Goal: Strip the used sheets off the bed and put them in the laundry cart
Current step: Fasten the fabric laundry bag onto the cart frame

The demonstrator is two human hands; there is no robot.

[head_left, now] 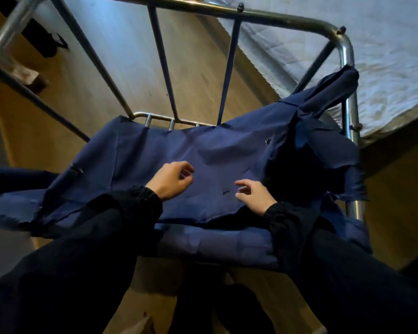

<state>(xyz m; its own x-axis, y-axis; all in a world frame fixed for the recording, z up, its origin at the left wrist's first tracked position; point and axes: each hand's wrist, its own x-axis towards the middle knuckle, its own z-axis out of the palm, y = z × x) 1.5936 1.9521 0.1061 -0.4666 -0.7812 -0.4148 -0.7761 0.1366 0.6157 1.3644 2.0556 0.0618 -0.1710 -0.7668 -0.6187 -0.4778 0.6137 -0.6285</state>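
A laundry cart with a silver metal frame (346, 56) stands right below me. A dark blue cloth liner (155, 150) sags inside it, and part of it is bunched over the right rail. My left hand (171, 180) hovers just above the blue cloth with loosely curled fingers and holds nothing. My right hand (253, 196) hovers beside it, fingers spread and relaxed, also holding nothing. Both arms wear black sleeves. The bed (384, 44), covered by a pale quilted surface, lies at the upper right beyond the cart.
Wooden floor (191, 68) shows through the cart's bars. Dark objects (46, 44) sit on the floor at the upper left. The bed's edge runs close along the cart's right side. My dark trouser legs are at the bottom.
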